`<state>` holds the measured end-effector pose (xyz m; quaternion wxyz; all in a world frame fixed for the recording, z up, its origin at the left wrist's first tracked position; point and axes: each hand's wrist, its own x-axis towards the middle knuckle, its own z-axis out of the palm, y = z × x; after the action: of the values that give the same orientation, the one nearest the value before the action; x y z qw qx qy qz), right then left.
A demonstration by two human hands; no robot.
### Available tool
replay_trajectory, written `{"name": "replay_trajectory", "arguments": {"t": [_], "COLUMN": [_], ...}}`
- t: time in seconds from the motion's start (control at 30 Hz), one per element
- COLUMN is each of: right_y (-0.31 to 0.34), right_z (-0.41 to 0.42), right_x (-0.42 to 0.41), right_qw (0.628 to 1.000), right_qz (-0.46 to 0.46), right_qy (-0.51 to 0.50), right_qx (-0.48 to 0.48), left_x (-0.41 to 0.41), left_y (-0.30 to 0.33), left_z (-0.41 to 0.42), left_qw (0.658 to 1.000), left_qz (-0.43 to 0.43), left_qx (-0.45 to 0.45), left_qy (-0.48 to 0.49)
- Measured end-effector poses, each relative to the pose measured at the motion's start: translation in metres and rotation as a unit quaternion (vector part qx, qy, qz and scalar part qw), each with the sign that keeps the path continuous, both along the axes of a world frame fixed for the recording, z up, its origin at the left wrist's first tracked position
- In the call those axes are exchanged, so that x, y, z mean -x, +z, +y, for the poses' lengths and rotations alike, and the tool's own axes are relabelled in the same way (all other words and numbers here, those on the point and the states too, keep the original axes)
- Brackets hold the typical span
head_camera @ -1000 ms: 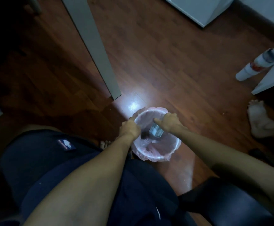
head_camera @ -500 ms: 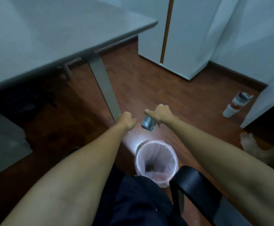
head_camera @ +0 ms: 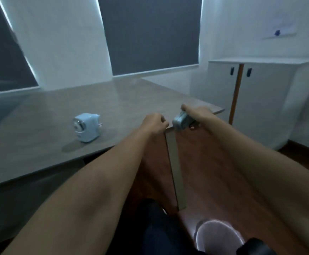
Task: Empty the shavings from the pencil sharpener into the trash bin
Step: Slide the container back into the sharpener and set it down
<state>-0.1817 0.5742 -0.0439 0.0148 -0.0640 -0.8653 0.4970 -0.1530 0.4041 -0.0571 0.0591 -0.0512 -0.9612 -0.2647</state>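
A pale blue pencil sharpener (head_camera: pixel 86 127) stands upright on the grey table (head_camera: pixel 39 115), left of both hands. My right hand (head_camera: pixel 196 115) grips the small clear shavings drawer (head_camera: pixel 180 122) at the table's near right corner, level with the tabletop. My left hand (head_camera: pixel 155 124) is a closed fist just left of the drawer, apart from it, with nothing seen in it. The round trash bin (head_camera: pixel 218 236) with its pale liner stands on the floor at the bottom right, well below both hands.
A grey table leg (head_camera: pixel 174 170) runs down between my forearms. A white cabinet (head_camera: pixel 260 100) stands at the right wall. The wooden floor (head_camera: pixel 214 162) lies under the table. A black chair arm (head_camera: pixel 254 247) shows beside the bin.
Both hands rose from over the bin to tabletop height, the right one carrying the drawer. My view lifted, so the table top and the sharpener came into sight.
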Motion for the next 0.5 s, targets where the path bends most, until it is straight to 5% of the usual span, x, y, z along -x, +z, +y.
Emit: {"name": "replay_trajectory", "arguments": {"t": [0.17, 0.37, 0.5], "right_y": [0.034, 0.032, 0.019], "right_z": [-0.064, -0.139, -0.179], "right_x": [0.01, 0.011, 0.007], "right_qw": [0.987, 0.971, 0.962], "right_qz": [0.007, -0.01, -0.017], "right_qy": [0.044, 0.128, 0.155], "right_qx": [0.157, 0.2, 0.222], "left_x": [-0.014, -0.041, -0.052], "left_y": [0.051, 0.061, 0.038], "left_z": [-0.078, -0.162, -0.202], "left_qw": [0.995, 0.963, 0.954], "left_qz": [0.056, 0.201, 0.192], "left_qx": [-0.031, 0.015, 0.029], "left_qy": [0.07, 0.18, 0.229]}}
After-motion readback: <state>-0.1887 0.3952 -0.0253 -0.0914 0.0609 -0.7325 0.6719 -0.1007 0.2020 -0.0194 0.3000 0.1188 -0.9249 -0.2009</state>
